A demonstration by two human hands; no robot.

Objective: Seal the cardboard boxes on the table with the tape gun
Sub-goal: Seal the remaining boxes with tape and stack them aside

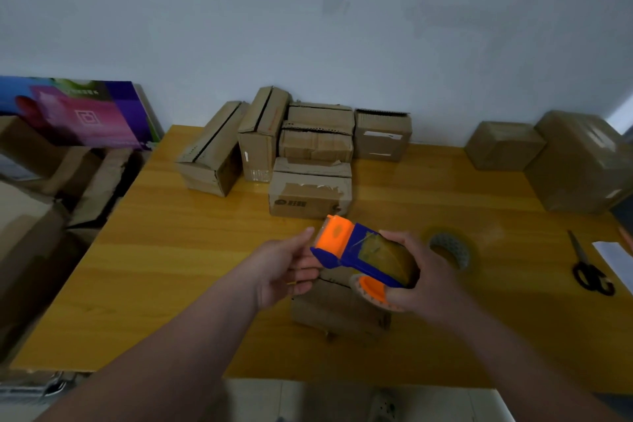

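A blue and orange tape gun (356,250) with a brownish tape roll is held above the wooden table (171,267). My right hand (424,281) grips its rear around the roll. My left hand (287,267) holds the front end, thumb raised beside the orange head. Right beneath the gun lies a small flat cardboard box (337,310), partly hidden by both hands. A group of several cardboard boxes (308,154) stands at the back middle of the table, the nearest one (310,193) just beyond the gun.
A spare roll of tape (450,247) lies right of my right hand. Black-handled scissors (591,274) and a white paper (613,257) sit near the right edge. Two bigger boxes (565,161) stand at the back right. More cartons (41,188) are piled left of the table.
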